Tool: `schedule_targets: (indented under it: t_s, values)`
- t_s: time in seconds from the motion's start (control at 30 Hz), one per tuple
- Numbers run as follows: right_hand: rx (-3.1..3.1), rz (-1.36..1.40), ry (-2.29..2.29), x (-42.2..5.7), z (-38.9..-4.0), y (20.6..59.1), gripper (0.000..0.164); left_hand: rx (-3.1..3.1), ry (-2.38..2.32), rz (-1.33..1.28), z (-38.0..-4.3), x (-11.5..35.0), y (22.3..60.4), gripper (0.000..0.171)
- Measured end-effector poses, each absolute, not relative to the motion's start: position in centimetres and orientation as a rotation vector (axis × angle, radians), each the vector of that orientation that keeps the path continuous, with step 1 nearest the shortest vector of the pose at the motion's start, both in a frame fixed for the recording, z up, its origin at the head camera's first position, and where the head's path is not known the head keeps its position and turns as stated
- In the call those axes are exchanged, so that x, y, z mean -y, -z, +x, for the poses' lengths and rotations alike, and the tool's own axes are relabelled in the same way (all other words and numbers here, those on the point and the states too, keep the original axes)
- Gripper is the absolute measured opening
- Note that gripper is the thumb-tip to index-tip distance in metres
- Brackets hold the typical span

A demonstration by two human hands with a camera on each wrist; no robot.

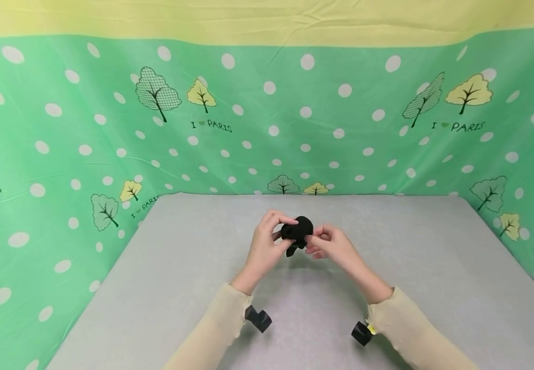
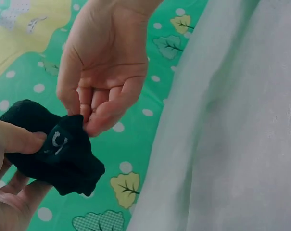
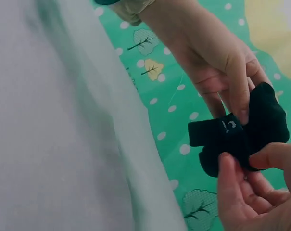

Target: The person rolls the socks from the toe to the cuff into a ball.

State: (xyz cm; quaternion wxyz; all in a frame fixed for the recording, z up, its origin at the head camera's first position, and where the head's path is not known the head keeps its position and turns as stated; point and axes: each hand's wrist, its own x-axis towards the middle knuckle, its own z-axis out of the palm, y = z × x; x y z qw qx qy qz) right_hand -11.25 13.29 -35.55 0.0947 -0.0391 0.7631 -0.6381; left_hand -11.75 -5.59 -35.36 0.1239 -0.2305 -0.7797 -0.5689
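Observation:
Above the grey table, a bundle of black socks (image 1: 300, 227) is held between both hands. My left hand (image 1: 265, 241) grips its left side, the thumb pressed on the near face and the fingers behind. In the left wrist view the socks (image 2: 73, 159) show a small white mark on a folded band. My right hand (image 1: 336, 246) pinches an edge of the fabric between thumb and fingertips, the other fingers curled in. A loose flap juts out from the bundle in the right wrist view, near the right fingertips. Its far side is hidden.
The grey table (image 1: 179, 267) stretches out around the hands. A green dotted cloth (image 1: 364, 118) with printed trees hangs behind it and along both sides. Small black devices sit at the left wrist (image 1: 259, 319) and the right wrist (image 1: 362, 334).

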Motion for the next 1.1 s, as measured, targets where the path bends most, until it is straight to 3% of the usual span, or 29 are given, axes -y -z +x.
schedule_targets:
  t_s: [0.17, 0.3, 0.4, 0.77, 0.9, 1.1]
  values:
    - [-1.793, -0.016, 2.212, -14.0, -11.7, 36.0, 0.009, 2.233, 1.719, -0.623, -11.8, 5.4, 35.5, 0.03]
    - [-1.063, 0.013, 2.44, -14.8, -12.3, 36.6, 0.029, 2.196, 1.874, -0.538, -12.2, 5.6, 35.7, 0.03]
    - [-0.816, -0.02, 2.43, -15.2, -12.9, 36.8, 0.034, 2.152, 2.052, -0.491, -12.5, 5.8, 35.9, 0.032]
    - [-1.175, -0.306, 2.274, -14.6, -14.3, 36.6, 0.028, 1.657, 2.59, -0.568, -11.9, 6.4, 35.1, 0.053]
    - [-1.094, -0.358, 2.193, -14.3, -13.8, 36.9, 0.016, 1.618, 2.727, -0.572, -11.9, 6.3, 34.8, 0.051]
    - [-1.348, -0.129, 2.224, -14.4, -12.9, 36.9, 0.022, 1.944, 2.563, -0.483, -12.2, 6.5, 35.1, 0.038]
